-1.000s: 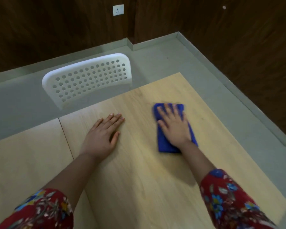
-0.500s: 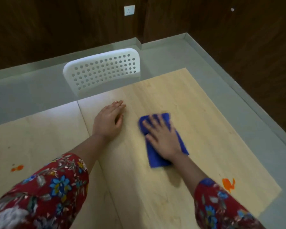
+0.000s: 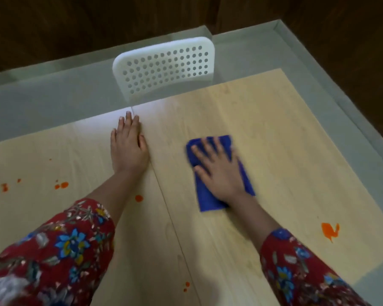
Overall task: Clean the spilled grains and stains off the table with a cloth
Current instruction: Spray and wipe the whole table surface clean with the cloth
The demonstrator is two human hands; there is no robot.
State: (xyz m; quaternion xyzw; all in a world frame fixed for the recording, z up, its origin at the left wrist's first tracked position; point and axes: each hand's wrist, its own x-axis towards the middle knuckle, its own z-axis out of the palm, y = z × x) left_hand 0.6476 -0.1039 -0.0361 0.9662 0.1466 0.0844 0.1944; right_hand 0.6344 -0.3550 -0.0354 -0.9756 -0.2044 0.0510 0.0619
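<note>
Wiping the tabletop (image 3: pixel 274 129), the flat right hand (image 3: pixel 219 173) is pressing a blue cloth (image 3: pixel 208 202), the left hand (image 3: pixel 128 151) is lying flat, and many orange spots (image 3: pixel 328 230) are waiting.

Your pale wooden table (image 3: pixel 263 120) carries a blue cloth (image 3: pixel 205 199) right of its seam, orange stains (image 3: pixel 62 185) scattered on the left board, an orange splotch (image 3: pixel 328 231) near the right edge, and your left hand (image 3: pixel 128 149) lying flat.

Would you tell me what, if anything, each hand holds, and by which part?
Nothing is gripped: the right hand presses flat on the middle of the blue cloth; the left hand rests on the table.
</note>
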